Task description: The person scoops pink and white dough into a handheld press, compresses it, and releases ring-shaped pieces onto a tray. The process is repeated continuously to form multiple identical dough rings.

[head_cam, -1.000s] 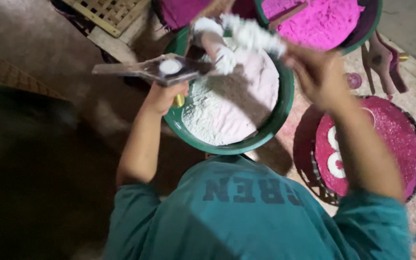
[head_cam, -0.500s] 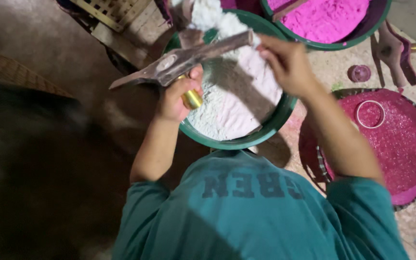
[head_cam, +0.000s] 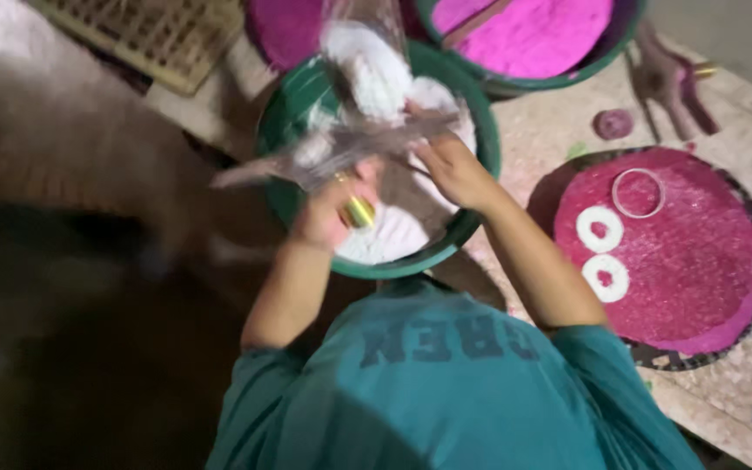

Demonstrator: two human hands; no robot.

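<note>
I see my left hand (head_cam: 334, 209) clenched around the lower end of a clear plastic bag (head_cam: 367, 78) of white powder, a small yellow cap-like object (head_cam: 359, 211) pinched in the same grip. My right hand (head_cam: 451, 167) grasps the crumpled film of that bag just beside the left one. The bag is blurred, so I cannot tell exactly where its mouth is. Both hands hang over a green basin (head_cam: 293, 104) partly filled with white powder (head_cam: 393, 231). Behind it sits a second green basin (head_cam: 607, 52) heaped with pink powder. To my right, on the floor, lies a round pink powder design (head_cam: 689, 252) bearing two white rings (head_cam: 600, 230) and a thin hoop (head_cam: 639, 192). A wooden lattice (head_cam: 145, 35) lies at the far left
</note>
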